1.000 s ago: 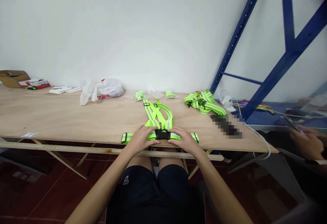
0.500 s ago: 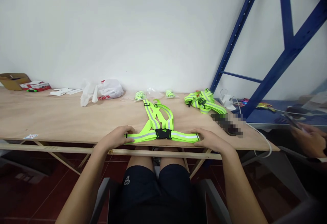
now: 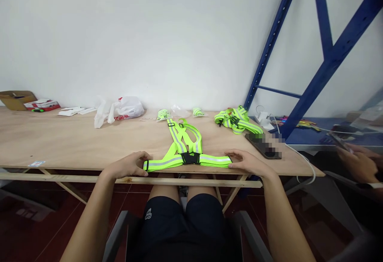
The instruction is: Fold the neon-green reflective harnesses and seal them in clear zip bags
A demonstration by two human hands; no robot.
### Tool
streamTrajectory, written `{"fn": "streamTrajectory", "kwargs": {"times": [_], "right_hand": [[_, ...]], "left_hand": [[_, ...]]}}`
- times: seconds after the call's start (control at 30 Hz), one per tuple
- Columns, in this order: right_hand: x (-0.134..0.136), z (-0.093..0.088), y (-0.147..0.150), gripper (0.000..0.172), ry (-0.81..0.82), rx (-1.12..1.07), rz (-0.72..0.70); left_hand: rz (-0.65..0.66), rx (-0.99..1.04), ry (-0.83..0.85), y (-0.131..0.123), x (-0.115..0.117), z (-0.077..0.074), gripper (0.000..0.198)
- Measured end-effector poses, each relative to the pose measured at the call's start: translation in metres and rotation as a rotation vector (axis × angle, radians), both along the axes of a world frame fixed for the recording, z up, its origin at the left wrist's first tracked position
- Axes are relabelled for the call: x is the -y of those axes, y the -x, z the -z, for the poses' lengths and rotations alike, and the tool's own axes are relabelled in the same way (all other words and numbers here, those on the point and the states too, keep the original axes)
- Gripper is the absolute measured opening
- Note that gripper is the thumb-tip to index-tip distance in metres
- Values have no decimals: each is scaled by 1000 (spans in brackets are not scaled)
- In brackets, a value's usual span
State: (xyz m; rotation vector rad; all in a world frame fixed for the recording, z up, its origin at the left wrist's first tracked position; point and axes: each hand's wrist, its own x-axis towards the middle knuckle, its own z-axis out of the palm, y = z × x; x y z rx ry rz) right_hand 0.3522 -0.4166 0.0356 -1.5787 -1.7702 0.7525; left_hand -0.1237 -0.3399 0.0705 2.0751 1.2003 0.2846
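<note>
A neon-yellow reflective strap vest (image 3: 184,146) lies flat on the plywood table (image 3: 74,142), its waist belt along the near edge with a black buckle (image 3: 190,158) in the middle. My left hand (image 3: 127,165) pinches the belt's left end, fingers curled on it. My right hand (image 3: 247,161) rests on the belt's right end, fingers pressed on the strap tip. The belt is stretched straight between both hands.
A heap of more yellow vests (image 3: 235,119) lies at the back right, with two small rolled bundles (image 3: 163,114) nearby. A white plastic bag (image 3: 119,109), papers and a cardboard box (image 3: 13,99) sit at the back left. A blurred phone (image 3: 265,143) lies right. Another person's hands (image 3: 357,162) are far right, beside a blue rack (image 3: 299,66).
My hands slid apart from the buckle outwards to the two ends of the belt, smoothing it out straight. The view shifted slightly.
</note>
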Motion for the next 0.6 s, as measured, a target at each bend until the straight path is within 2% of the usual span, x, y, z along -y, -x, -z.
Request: {"fn": "streamTrajectory", "kwargs": {"times": [0.17,0.27,0.33,0.47,0.6], "right_hand": [[3,-4,4,54,45,47,-75],[4,-5,8,56,97,10,-72],[3,-4,9,53,92,-16,-58],[-2,-2,9,53,-30,-63,-7],[-9,3,8,58,-228,-229,97]], "left_hand": [[-50,33,75,2,2,0,47],[-56,100,118,2,-2,3,52],[-49,161,89,3,-5,6,55],[-44,395,9,5,-14,16,52],[-106,592,-26,6,-22,26,50]]}}
